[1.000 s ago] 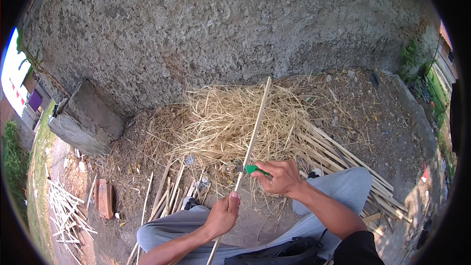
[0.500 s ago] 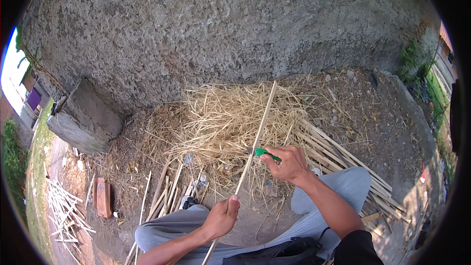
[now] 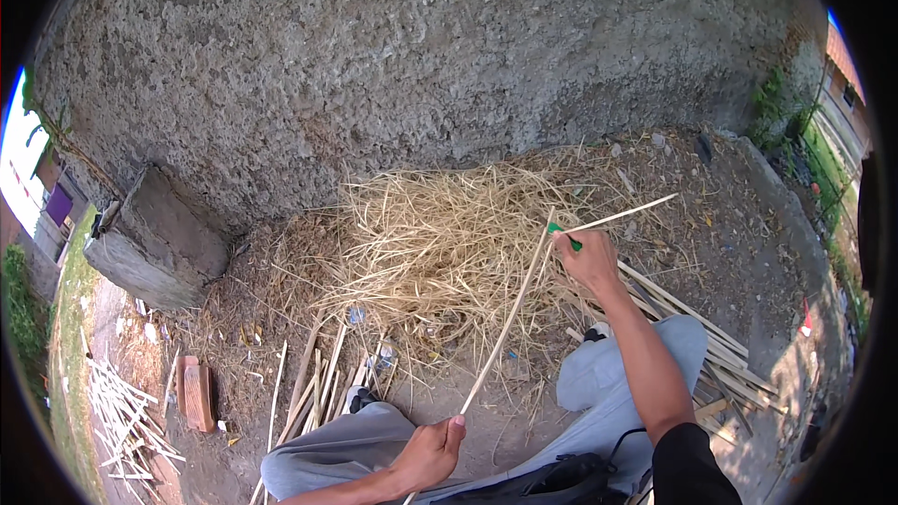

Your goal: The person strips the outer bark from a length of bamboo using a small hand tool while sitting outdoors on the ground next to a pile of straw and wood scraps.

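Observation:
A long, pale strip that looks like bamboo (image 3: 510, 325) slants up and away from my lap. My left hand (image 3: 430, 454) is closed around its lower part, thumb along the top. Near its far end, my right hand (image 3: 591, 260) grips a knife with a green handle (image 3: 555, 227); the blade is hidden. A thin pale sliver (image 3: 631, 212) sticks out to the right from beside the knife. Whether it is still joined to the strip I cannot tell. Beneath both lies a heap of curly pale shavings (image 3: 421, 243).
A rough grey wall (image 3: 421, 56) rises behind the heap. At left are a concrete block (image 3: 154, 248), a reddish brick (image 3: 195, 395) and a pile of pale sticks (image 3: 122, 416). More strips (image 3: 725, 351) lie beside my right knee, and others (image 3: 318, 379) near my left foot.
My right hand and the knife have moved up and right, to the strip's far end. A sliver now points out to the right there. My left hand has shifted slightly down, still gripping.

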A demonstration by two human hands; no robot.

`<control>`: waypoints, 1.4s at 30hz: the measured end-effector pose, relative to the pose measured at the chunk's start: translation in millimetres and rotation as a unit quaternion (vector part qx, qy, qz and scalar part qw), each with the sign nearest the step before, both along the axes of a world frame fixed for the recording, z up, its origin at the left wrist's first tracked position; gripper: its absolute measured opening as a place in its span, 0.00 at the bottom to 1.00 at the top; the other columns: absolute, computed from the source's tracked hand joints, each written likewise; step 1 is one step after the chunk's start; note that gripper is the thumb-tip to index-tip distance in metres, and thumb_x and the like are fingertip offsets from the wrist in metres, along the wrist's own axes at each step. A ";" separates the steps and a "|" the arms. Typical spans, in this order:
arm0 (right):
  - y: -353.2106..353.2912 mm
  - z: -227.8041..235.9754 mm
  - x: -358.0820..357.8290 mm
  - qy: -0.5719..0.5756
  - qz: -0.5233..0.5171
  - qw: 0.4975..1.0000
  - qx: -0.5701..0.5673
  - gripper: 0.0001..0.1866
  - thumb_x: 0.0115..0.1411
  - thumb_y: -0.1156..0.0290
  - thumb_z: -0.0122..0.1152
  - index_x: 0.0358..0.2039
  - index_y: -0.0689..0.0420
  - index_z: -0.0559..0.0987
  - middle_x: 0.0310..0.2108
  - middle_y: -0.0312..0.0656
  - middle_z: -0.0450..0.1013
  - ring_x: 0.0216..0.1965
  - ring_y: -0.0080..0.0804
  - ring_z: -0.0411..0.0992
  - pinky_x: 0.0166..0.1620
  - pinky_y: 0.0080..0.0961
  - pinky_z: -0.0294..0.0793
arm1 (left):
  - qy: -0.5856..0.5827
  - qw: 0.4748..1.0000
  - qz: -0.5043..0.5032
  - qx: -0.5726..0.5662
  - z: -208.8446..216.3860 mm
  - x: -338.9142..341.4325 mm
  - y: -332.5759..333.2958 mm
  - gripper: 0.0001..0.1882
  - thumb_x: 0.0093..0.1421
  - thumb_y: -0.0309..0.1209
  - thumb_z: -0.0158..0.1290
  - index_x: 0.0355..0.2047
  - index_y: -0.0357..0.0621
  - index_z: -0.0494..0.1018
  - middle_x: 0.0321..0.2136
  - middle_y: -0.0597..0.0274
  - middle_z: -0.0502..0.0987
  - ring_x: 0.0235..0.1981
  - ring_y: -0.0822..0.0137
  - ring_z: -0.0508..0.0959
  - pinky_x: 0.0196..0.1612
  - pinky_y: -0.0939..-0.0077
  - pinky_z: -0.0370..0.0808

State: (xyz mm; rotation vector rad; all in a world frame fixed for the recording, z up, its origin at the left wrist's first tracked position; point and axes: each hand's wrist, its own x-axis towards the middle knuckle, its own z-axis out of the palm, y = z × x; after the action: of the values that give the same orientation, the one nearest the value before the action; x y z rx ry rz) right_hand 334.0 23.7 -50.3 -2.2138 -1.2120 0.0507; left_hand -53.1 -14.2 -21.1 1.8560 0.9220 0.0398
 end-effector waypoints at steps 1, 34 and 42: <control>1.2 -5.5 -0.9 -0.002 -0.001 1.000 -0.001 0.19 0.63 0.51 0.56 0.42 0.50 0.84 0.15 0.47 0.73 0.18 0.47 0.73 0.26 0.41 0.72 | -0.002 1.000 -0.001 -0.001 1.5 -1.7 1.9 0.28 0.73 0.47 0.33 0.30 0.34 0.70 0.14 0.56 0.67 0.18 0.62 0.69 0.27 0.60 0.69; -3.1 -120.6 -29.3 -0.115 0.025 0.913 -0.390 0.13 0.61 0.63 0.56 0.40 0.54 0.83 0.40 0.47 0.79 0.43 0.44 0.79 0.43 0.39 0.77 | -0.064 0.906 0.134 -0.396 -26.0 -6.8 68.2 0.25 0.72 0.53 0.33 0.23 0.51 0.55 0.13 0.74 0.50 0.11 0.78 0.50 0.14 0.77 0.50; -8.4 25.0 -68.0 -0.003 0.023 0.986 -0.163 0.19 0.65 0.53 0.54 0.37 0.57 0.82 0.26 0.50 0.77 0.33 0.51 0.78 0.38 0.48 0.75 | -0.088 0.898 0.123 -0.414 -30.3 -4.8 66.2 0.24 0.72 0.52 0.33 0.26 0.49 0.57 0.12 0.73 0.50 0.10 0.77 0.51 0.14 0.78 0.52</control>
State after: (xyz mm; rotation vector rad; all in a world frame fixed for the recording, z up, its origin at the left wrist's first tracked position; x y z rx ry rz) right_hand 265.9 15.3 -25.3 -2.4637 -1.3360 0.2782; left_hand -57.9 51.9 -51.4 0.9257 0.8568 -0.0282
